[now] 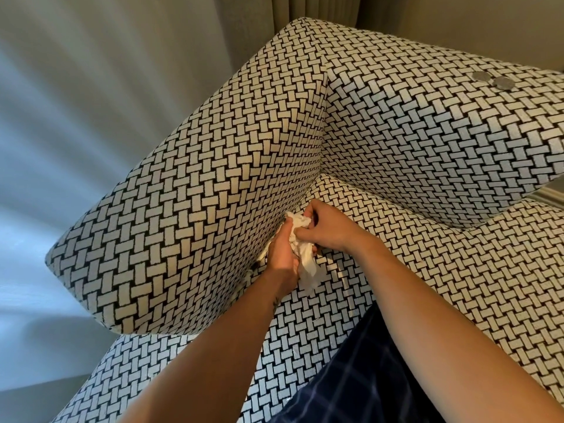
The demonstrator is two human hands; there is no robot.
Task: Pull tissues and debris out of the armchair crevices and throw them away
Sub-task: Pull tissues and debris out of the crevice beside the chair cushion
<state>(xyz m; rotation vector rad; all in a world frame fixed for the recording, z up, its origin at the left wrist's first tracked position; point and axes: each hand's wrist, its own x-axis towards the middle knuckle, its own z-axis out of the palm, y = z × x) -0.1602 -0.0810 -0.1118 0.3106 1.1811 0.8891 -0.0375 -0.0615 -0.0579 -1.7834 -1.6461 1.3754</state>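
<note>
Your checked trouser leg fills the bottom edge. Both hands bunch white tissues at the armchair crevice: left hand and right hand each keep a closed grip on them, hiding the wad's middle.

Head view, single wide-angle camera.
Looks forward and down, close over armchair seat; left arm panel near, backrest far right.
</note>
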